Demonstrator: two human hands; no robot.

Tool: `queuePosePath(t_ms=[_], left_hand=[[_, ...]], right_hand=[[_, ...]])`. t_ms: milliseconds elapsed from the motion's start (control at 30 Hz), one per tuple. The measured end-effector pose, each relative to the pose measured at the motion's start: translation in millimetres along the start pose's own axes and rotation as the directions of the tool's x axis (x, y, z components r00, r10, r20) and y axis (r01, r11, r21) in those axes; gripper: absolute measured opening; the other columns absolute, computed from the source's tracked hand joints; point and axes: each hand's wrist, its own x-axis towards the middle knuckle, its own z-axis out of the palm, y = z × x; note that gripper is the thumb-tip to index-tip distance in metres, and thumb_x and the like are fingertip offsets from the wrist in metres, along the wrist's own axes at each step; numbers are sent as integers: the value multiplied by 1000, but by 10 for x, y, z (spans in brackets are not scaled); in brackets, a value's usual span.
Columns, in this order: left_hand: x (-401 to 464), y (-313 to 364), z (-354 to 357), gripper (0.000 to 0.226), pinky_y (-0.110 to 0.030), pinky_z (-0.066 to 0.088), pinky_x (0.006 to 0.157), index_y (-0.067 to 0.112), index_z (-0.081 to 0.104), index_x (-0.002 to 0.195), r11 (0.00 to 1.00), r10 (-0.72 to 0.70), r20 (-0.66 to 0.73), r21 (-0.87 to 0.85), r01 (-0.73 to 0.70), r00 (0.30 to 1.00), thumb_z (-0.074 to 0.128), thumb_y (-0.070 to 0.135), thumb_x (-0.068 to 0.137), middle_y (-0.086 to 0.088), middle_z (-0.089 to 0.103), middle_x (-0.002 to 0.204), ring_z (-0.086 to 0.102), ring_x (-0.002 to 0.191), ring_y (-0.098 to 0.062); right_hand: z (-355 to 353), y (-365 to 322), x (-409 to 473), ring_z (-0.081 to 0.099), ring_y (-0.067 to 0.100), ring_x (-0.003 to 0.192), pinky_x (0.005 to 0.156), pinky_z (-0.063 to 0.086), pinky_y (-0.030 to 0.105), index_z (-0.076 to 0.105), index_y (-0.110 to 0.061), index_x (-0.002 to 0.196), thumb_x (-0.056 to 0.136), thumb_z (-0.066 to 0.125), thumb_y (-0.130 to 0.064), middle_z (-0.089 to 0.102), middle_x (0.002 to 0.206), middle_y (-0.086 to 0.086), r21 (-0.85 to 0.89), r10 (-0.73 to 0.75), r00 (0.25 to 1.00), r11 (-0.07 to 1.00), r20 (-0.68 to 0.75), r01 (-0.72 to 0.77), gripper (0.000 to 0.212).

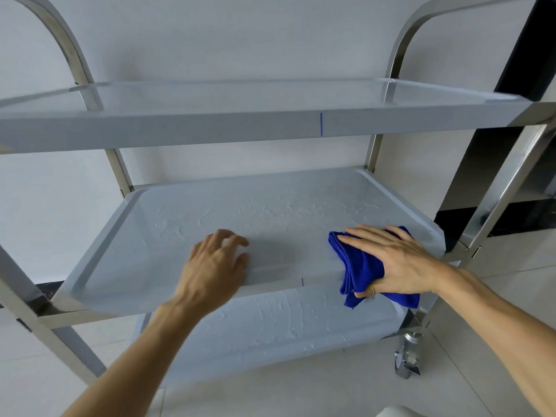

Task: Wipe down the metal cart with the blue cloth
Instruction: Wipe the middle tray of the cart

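Wet middle shelf (240,212) — right hand (400,260) pinning blue cloth (361,266), left hand (216,266) relaxed.

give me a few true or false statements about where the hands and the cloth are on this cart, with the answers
1. The blue cloth lies on the cart's middle shelf. True.
2. The left hand holds the cloth. False: the right hand presses on it, thumb under its near edge.
3. The left hand rests at the middle shelf's front edge, holding nothing. True.
4. The cloth sits at the shelf's left end. False: it is at the right end, hanging over the front edge.
5. A caster wheel shows at lower right. True.
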Motion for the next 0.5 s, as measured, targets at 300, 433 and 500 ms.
queuePosePath(t_ms=[300,433,500], left_hand=[[94,188,222,42,-37,39,103,26,60,123,987,132,-6,98,-131,991,29,39,97,6,58,125,53,121,-20],[103,244,230,48,-36,36,106,26,57,126,984,117,16,132,-118,993,23,40,95,7,56,128,50,124,-20],[90,249,232,49,-36,36,106,27,56,127,983,114,28,143,-117,993,21,40,95,7,56,128,50,125,-20]], right_hand=[[-265,9,20,-18,-9,145,117,-11,31,7,-59,148,43,29,-108,-7,159,-32,375,-39,960,925,276,-70,118],[-73,-149,-27,9,-3,149,121,1,37,34,-56,144,74,17,-92,23,159,-28,364,149,988,923,-40,-124,81],[164,-384,-19,31,1,144,119,15,42,50,-50,137,91,18,-77,43,150,-25,186,278,891,957,-359,-223,62]])
